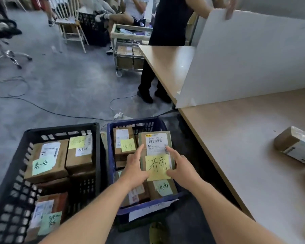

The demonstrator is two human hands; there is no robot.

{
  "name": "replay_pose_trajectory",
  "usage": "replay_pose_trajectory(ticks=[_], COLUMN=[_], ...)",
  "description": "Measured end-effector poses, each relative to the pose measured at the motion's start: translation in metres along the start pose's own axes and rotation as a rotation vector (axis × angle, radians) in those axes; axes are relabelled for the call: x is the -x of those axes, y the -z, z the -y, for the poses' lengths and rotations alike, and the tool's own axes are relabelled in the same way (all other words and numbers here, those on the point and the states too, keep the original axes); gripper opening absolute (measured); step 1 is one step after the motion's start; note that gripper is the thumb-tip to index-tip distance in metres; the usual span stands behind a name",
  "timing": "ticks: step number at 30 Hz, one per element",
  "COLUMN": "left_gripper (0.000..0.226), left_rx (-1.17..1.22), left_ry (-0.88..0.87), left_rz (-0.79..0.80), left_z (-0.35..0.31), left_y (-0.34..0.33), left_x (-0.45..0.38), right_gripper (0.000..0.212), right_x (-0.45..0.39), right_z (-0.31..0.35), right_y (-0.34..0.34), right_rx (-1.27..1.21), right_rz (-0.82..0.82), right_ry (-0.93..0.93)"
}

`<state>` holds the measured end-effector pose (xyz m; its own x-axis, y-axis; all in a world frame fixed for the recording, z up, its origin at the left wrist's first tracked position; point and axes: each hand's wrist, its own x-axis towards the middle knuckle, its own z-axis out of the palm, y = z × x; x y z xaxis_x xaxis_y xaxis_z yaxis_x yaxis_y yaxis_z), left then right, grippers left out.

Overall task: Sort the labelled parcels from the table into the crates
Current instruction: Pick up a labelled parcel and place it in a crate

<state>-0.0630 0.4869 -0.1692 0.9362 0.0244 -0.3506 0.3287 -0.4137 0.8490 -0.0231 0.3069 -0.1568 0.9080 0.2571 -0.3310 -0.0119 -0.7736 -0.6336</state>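
I hold a brown cardboard parcel over the blue crate; it carries a barcode label and a yellow handwritten note. My left hand grips its left edge, index finger lying along the top. My right hand grips its right edge, index finger on the label. The blue crate holds several labelled parcels below. To its left, the black crate also holds several parcels with green and yellow notes. One taped parcel lies on the table at the right.
A white board stands upright across the table, held at the top by a person in black. Behind is a wheeled cart with boxes. Cables run over the grey floor beyond the crates. Chairs stand at the far left.
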Motion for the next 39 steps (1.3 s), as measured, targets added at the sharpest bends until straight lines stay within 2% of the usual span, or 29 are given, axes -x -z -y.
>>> replay_pose_trajectory(ticks=[9,21,30,34,37,39], left_gripper=[0.104,0.102,0.098,0.091,0.08,0.07], left_rx=[0.0,-0.02,-0.045,-0.079,-0.02,-0.056], left_ry=[0.208,0.317,0.342,0.317,0.294,0.29], left_rz=[-0.054,-0.092,-0.131,-0.052,-0.045,-0.149], left_z=[0.004,0.058,0.098,0.103,0.1,0.098], left_y=[-0.021,-0.02,-0.01,-0.013,-0.019,-0.026], left_x=[-0.128,-0.257,-0.306,-0.309,-0.303,-0.294], right_gripper=[0.086,0.086,0.092,0.096,0.088,0.083], right_x=[-0.145,-0.285,-0.342,-0.327,-0.312,-0.311], right_z=[-0.046,-0.078,-0.075,-0.082,-0.082,-0.082], right_y=[0.009,-0.029,-0.062,-0.07,-0.073,-0.073], right_rx=[-0.029,-0.052,0.006,-0.035,0.13,0.285], right_rz=[0.177,0.306,0.325,0.275,0.234,0.189], right_ry=[-0.025,-0.073,-0.106,-0.178,-0.288,-0.294])
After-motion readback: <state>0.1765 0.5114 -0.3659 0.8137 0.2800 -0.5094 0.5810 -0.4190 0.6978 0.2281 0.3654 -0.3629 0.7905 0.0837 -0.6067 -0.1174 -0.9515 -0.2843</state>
